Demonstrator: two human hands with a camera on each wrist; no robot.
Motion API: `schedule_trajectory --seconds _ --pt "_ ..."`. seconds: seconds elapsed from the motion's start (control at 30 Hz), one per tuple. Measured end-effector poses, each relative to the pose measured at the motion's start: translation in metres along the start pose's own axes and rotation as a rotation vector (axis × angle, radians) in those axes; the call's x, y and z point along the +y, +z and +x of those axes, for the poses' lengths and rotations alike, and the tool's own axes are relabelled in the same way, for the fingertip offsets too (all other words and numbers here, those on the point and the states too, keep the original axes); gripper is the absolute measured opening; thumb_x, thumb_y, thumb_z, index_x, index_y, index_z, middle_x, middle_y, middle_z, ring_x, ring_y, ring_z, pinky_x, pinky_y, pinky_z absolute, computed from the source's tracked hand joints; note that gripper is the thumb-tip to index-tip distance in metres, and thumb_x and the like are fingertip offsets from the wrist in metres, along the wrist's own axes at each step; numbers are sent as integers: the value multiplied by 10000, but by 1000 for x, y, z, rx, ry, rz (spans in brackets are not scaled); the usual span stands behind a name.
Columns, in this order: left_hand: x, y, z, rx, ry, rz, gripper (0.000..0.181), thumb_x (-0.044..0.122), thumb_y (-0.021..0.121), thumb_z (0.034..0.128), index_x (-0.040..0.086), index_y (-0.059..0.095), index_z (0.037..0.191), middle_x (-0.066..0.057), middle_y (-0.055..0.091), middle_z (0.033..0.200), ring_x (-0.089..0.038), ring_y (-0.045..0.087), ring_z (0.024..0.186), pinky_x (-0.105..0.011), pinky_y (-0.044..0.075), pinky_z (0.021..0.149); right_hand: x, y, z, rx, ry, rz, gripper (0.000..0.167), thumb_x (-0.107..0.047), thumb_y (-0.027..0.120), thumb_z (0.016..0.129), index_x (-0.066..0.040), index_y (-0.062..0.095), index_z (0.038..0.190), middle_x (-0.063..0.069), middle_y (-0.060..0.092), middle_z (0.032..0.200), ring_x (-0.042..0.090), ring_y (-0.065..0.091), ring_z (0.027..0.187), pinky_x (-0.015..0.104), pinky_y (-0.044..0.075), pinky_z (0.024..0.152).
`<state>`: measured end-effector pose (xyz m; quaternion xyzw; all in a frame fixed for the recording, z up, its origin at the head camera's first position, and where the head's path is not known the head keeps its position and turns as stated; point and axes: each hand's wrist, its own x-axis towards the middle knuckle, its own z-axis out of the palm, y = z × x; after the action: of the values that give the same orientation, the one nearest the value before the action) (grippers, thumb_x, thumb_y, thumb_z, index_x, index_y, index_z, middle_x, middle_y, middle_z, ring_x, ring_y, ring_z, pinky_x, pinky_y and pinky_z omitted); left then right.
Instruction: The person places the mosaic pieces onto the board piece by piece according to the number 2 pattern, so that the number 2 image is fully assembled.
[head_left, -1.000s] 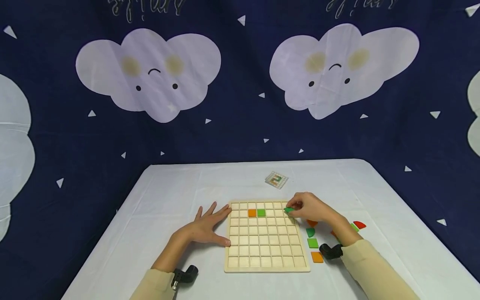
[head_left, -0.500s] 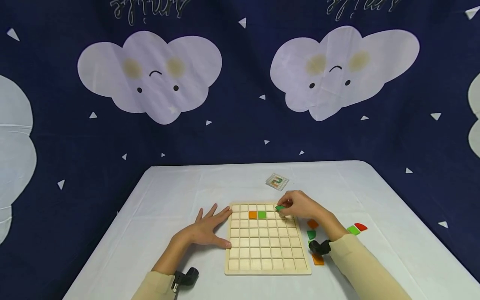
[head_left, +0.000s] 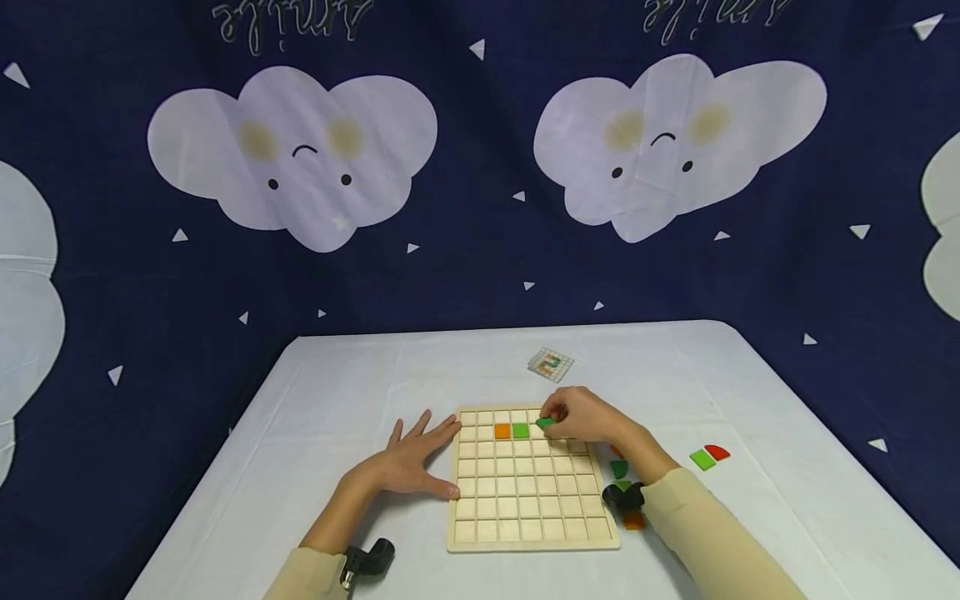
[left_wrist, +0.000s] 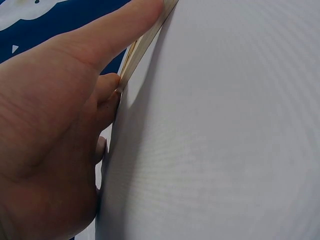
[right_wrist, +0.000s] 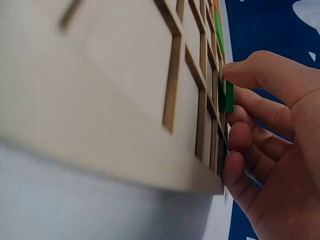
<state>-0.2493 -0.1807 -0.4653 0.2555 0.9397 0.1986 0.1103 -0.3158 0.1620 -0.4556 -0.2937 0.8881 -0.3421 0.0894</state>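
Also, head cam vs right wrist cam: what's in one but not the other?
Head only: the left hand, fingers spread at the board's left edge; the small patterned card beyond the board; the red quarter-circle tile off to the right.

Right wrist only: the palm side of the right hand, with the inner sides of its curled fingers.

Both: that hand pinching a dark green tile at the gridded wooden board, the orange square and light green square on it, and the dark blue backdrop.

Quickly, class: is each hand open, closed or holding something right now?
Left hand: open, fingers spread, touching the left edge of the board.
Right hand: holding a dark green piece between thumb and fingers.
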Motion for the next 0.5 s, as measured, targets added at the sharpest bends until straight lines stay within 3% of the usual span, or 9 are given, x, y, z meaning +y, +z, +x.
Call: schedule_trajectory --seconds 0.5 --pt "-3 3 1 2 4 -1 1103 730 693 668 253 224 1545 61 146 1589 -320 -28 1448 -628 -117 1070 -13 7 0 -25 10 -28 185 -181 781 816 -109 711 970 -62 609 802 134 556 737 320 503 648"
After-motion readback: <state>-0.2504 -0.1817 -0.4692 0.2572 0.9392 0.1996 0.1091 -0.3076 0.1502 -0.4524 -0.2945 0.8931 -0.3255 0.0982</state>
